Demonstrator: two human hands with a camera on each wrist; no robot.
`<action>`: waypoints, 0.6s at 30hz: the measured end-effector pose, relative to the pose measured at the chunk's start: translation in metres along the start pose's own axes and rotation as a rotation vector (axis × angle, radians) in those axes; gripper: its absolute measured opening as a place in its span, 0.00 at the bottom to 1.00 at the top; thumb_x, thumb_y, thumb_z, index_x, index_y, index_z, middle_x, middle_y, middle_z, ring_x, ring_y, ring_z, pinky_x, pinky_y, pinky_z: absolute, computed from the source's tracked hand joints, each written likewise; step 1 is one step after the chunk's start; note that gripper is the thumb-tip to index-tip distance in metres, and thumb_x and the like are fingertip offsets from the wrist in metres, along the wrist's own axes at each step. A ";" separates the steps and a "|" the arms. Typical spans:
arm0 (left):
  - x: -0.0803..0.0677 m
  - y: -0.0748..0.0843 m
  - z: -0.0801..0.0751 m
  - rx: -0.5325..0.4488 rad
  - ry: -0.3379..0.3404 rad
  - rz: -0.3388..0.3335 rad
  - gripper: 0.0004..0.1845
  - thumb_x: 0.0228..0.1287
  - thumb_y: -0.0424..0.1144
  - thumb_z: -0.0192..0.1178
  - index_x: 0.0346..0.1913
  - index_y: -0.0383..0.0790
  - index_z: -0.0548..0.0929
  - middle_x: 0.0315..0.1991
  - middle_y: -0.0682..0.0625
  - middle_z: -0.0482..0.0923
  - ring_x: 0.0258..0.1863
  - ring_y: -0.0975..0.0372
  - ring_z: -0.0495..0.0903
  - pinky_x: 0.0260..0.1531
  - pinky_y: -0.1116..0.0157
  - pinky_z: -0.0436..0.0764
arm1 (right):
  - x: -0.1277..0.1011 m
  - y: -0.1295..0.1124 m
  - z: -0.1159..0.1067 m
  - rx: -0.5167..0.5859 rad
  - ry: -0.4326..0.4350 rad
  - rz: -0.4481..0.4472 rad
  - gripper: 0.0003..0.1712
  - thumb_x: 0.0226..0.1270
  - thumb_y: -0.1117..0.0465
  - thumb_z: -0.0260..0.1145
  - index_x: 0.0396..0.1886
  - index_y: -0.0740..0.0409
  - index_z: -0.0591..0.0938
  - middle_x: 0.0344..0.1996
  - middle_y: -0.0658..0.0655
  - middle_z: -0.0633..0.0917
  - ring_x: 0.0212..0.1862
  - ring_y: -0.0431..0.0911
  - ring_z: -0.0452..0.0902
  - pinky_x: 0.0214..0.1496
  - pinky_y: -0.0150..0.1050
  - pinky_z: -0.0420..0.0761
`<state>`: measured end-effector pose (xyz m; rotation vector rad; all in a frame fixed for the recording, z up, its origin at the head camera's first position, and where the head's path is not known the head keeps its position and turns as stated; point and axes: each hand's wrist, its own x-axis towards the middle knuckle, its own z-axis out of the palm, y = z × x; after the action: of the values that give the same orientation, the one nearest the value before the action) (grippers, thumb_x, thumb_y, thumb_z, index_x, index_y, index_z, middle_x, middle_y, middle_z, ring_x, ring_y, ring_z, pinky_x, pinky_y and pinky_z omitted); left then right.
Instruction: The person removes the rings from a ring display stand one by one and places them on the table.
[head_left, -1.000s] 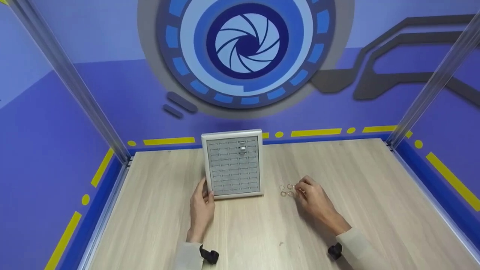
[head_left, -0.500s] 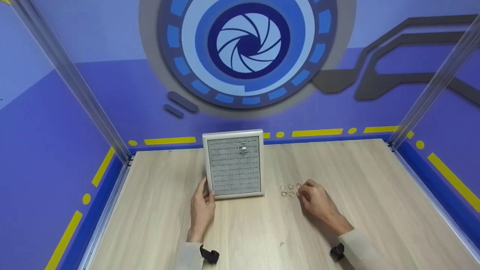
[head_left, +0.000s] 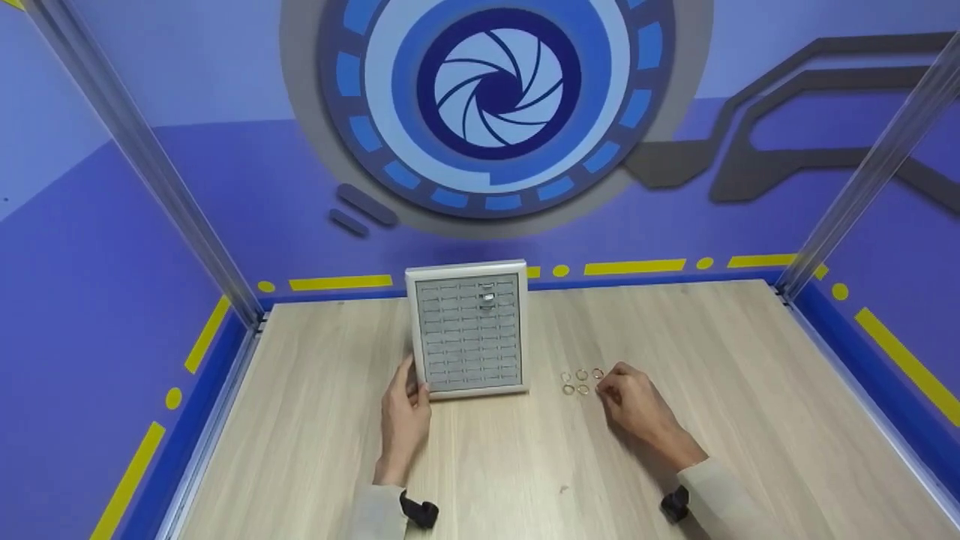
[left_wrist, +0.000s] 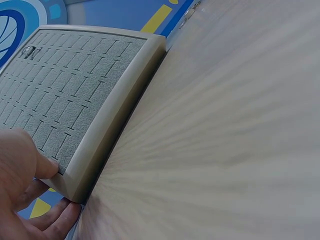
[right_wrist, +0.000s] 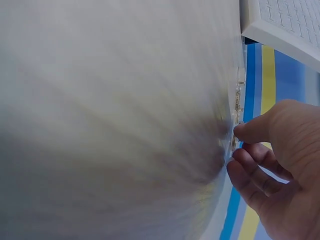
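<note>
A white-framed ring display board (head_left: 469,330) with grey slotted padding stands tilted up on the table. Silver rings (head_left: 487,298) sit in slots near its upper right. My left hand (head_left: 403,420) grips the board's lower left corner, thumb on the front, other fingers behind and below, as the left wrist view shows. To the board's right, several loose gold-coloured rings (head_left: 582,374) lie in two short rows. At the right end of the nearer row, my right hand (head_left: 637,405) pinches a small ring with thumb and fingertips, low at the tabletop; the fingers mostly hide it.
The light wooden table (head_left: 495,472) is bounded by a blue printed back wall (head_left: 247,187) and side walls with metal corner posts (head_left: 142,157). Black straps (head_left: 420,510) circle both wrists.
My right hand has shifted slightly right and nearer, from the far row's right end to the near row's, uncovering a ring there. The left hand and board stay put.
</note>
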<state>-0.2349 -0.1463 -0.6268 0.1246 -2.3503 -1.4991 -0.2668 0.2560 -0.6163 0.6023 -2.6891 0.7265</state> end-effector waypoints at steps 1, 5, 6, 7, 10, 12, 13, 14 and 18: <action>0.000 0.000 0.000 0.001 -0.001 0.004 0.33 0.76 0.26 0.61 0.81 0.36 0.66 0.78 0.33 0.68 0.68 0.40 0.80 0.61 0.52 0.89 | 0.000 0.000 0.000 0.001 -0.001 -0.005 0.07 0.60 0.77 0.77 0.34 0.62 0.92 0.34 0.53 0.84 0.34 0.42 0.82 0.34 0.33 0.88; 0.000 -0.001 -0.001 0.000 -0.001 0.016 0.33 0.77 0.26 0.61 0.81 0.35 0.66 0.78 0.33 0.69 0.67 0.42 0.81 0.59 0.54 0.90 | 0.001 0.001 0.001 -0.005 -0.012 -0.010 0.08 0.60 0.77 0.76 0.34 0.62 0.92 0.34 0.54 0.85 0.34 0.43 0.83 0.34 0.32 0.89; 0.000 0.000 -0.001 0.001 -0.001 0.015 0.33 0.77 0.26 0.61 0.81 0.36 0.66 0.78 0.33 0.69 0.67 0.42 0.81 0.59 0.54 0.90 | 0.001 0.001 0.001 -0.009 -0.014 -0.008 0.08 0.61 0.77 0.76 0.34 0.62 0.92 0.34 0.54 0.85 0.34 0.43 0.83 0.35 0.33 0.89; 0.000 0.000 -0.001 0.000 -0.002 0.012 0.34 0.77 0.26 0.61 0.81 0.36 0.66 0.78 0.33 0.69 0.67 0.42 0.81 0.59 0.55 0.90 | 0.001 0.001 0.001 -0.014 -0.015 -0.006 0.07 0.61 0.76 0.76 0.34 0.62 0.92 0.34 0.54 0.85 0.34 0.44 0.84 0.35 0.33 0.89; -0.001 -0.001 0.000 -0.002 -0.004 0.008 0.34 0.77 0.26 0.61 0.81 0.36 0.66 0.78 0.33 0.68 0.67 0.42 0.81 0.60 0.55 0.89 | 0.001 0.001 0.001 -0.025 -0.018 0.001 0.07 0.61 0.76 0.77 0.34 0.62 0.92 0.35 0.55 0.85 0.35 0.44 0.84 0.36 0.34 0.89; -0.001 0.000 0.000 -0.005 -0.006 0.003 0.34 0.77 0.26 0.61 0.81 0.36 0.66 0.78 0.34 0.68 0.68 0.42 0.81 0.60 0.55 0.89 | 0.001 0.001 0.001 -0.028 -0.020 0.004 0.06 0.61 0.75 0.77 0.34 0.62 0.92 0.35 0.55 0.85 0.35 0.44 0.84 0.36 0.35 0.90; -0.001 0.000 0.000 -0.006 -0.006 0.003 0.34 0.77 0.26 0.61 0.81 0.36 0.66 0.78 0.33 0.68 0.68 0.42 0.81 0.60 0.55 0.89 | 0.001 0.001 0.001 -0.027 -0.020 0.003 0.06 0.61 0.75 0.77 0.34 0.62 0.92 0.35 0.55 0.85 0.35 0.44 0.84 0.36 0.35 0.89; -0.001 0.000 0.000 -0.005 -0.006 0.005 0.34 0.77 0.26 0.61 0.81 0.36 0.65 0.78 0.33 0.68 0.68 0.42 0.81 0.60 0.54 0.89 | 0.001 0.001 0.001 -0.025 -0.021 0.002 0.06 0.61 0.75 0.76 0.34 0.62 0.92 0.35 0.55 0.85 0.35 0.44 0.83 0.35 0.35 0.89; -0.001 0.000 0.000 -0.003 -0.003 0.014 0.34 0.77 0.26 0.61 0.81 0.36 0.66 0.77 0.33 0.69 0.68 0.42 0.81 0.61 0.54 0.89 | 0.002 0.001 0.000 -0.012 -0.017 -0.004 0.07 0.61 0.76 0.76 0.34 0.62 0.92 0.34 0.54 0.85 0.34 0.42 0.82 0.34 0.34 0.88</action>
<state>-0.2339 -0.1463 -0.6266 0.1050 -2.3461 -1.4968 -0.2691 0.2560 -0.6160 0.6133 -2.7049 0.7068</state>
